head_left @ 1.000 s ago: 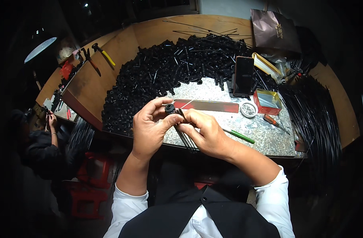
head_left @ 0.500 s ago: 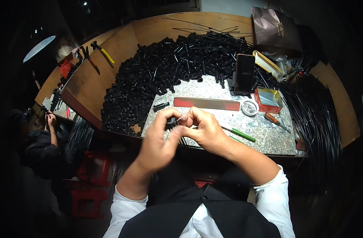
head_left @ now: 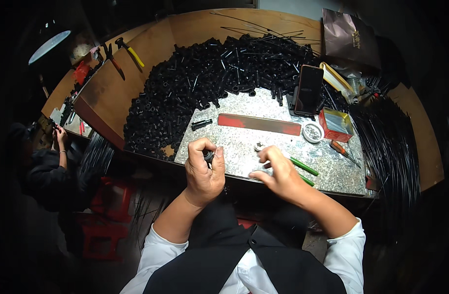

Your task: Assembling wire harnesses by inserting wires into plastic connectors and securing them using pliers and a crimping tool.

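My left hand [head_left: 203,174] is closed around a small black tubular part [head_left: 208,156], most of it hidden by the fingers. A thin pale wire or pin shows at the fingertips. To its right, my right hand [head_left: 283,177] is over the near edge of the speckled board [head_left: 244,105], thumb and fingers apart, with nothing visible between them. Beneath and beside it lie green-handled pliers [head_left: 304,167], their metal head partly showing by the fingers. A loose black part [head_left: 201,124] lies on the board beyond my left hand.
A long red-brown bar [head_left: 259,124] lies across the board. Black parts [head_left: 185,93] are heaped behind it. At the right are a phone [head_left: 309,89], a white dish [head_left: 312,132], a red-yellow box [head_left: 336,124], a screwdriver [head_left: 345,153] and black rods [head_left: 388,142]. Another person [head_left: 50,166] works at the left.
My hands, together before, are now apart. The right hand has moved right to the pliers, while the left still holds the black part. The view has shifted slightly.
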The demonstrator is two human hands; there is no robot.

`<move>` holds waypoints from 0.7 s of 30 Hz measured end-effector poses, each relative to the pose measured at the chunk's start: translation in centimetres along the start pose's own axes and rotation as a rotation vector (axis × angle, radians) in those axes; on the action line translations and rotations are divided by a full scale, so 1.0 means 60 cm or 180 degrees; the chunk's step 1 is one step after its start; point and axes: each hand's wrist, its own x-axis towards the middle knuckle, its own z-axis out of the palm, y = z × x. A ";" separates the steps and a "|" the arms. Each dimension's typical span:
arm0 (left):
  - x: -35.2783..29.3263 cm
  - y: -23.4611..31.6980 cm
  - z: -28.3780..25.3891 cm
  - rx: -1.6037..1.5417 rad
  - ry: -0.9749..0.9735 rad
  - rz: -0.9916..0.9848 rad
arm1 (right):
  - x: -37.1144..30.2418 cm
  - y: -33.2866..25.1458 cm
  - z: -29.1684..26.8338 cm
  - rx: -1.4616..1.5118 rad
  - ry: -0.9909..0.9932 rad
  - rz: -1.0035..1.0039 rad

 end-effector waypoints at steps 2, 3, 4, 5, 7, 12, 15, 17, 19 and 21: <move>0.001 0.000 0.003 0.0185 -0.0143 0.0318 | -0.019 0.016 -0.023 -0.0626 0.0114 0.0022; -0.002 -0.001 0.005 0.0153 -0.0147 0.0304 | -0.028 0.026 -0.033 -0.1007 0.0246 -0.0030; -0.006 -0.005 0.004 0.0176 -0.0217 0.0193 | -0.040 0.041 -0.038 -0.1344 0.0223 0.0102; -0.009 -0.008 0.009 0.0147 -0.0307 0.0099 | -0.049 0.052 -0.042 -0.1419 0.0233 0.0171; -0.016 -0.010 0.009 -0.0503 -0.0374 -0.0303 | -0.071 0.076 -0.054 -0.2145 0.0006 0.0355; -0.022 -0.030 -0.017 -0.1421 -0.0630 -0.1123 | -0.087 0.088 -0.051 -0.2210 -0.0340 0.0544; -0.029 -0.044 -0.010 -0.1695 -0.0778 -0.1215 | -0.091 0.099 -0.048 -0.2257 -0.0352 0.0217; -0.030 -0.039 -0.002 -0.1857 -0.0832 -0.1228 | -0.091 0.106 -0.048 -0.2319 -0.0266 0.0130; -0.026 -0.022 0.000 -0.2053 -0.0783 -0.1283 | -0.091 0.107 -0.051 -0.2224 -0.0120 0.0139; -0.026 -0.019 -0.003 -0.1947 -0.0807 -0.1220 | -0.087 0.095 -0.054 -0.1419 0.0286 0.0360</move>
